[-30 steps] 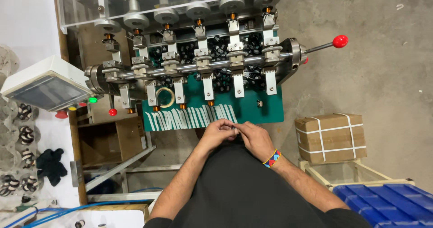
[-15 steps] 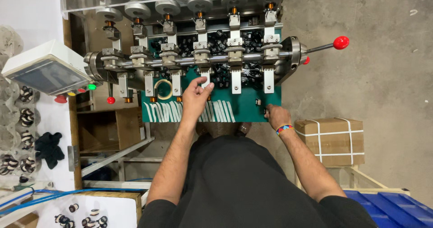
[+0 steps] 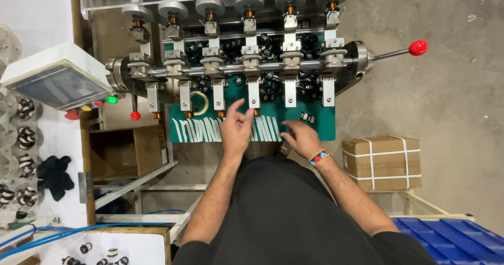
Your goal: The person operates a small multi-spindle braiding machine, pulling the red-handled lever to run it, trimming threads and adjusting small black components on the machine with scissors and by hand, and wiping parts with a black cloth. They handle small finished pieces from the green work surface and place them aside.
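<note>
Brown cardboard box bound with white straps (image 3: 382,161) on the concrete floor, right of the bench. Open brown carton (image 3: 126,150) on a shelf under the bench, left. Blue plastic crates (image 3: 451,239) at lower right. White angled control box with a grey screen (image 3: 55,78) at left; below it one yellow, one green and two red round buttons.

Grey metal winding machine with a horizontal steel shaft (image 3: 247,65): six stations across, each with a clamp block and a small copper-coloured coil above. Long lever with a red ball knob (image 3: 418,48) sticks out on the right.

Green mat (image 3: 320,123) under the stations carries a row of white strips (image 3: 197,129) along its near edge, too many and too close to count, plus one tan tape ring (image 3: 199,102).

Left hand (image 3: 235,128) raised over the strips below the middle stations, fingers spread loose, holding nothing visible. Right hand (image 3: 299,137) low on the mat's near edge, fingers curled down onto it; whether they pinch anything I cannot tell. One small black-and-white part (image 3: 307,118) lies just beyond its fingertips.
</note>
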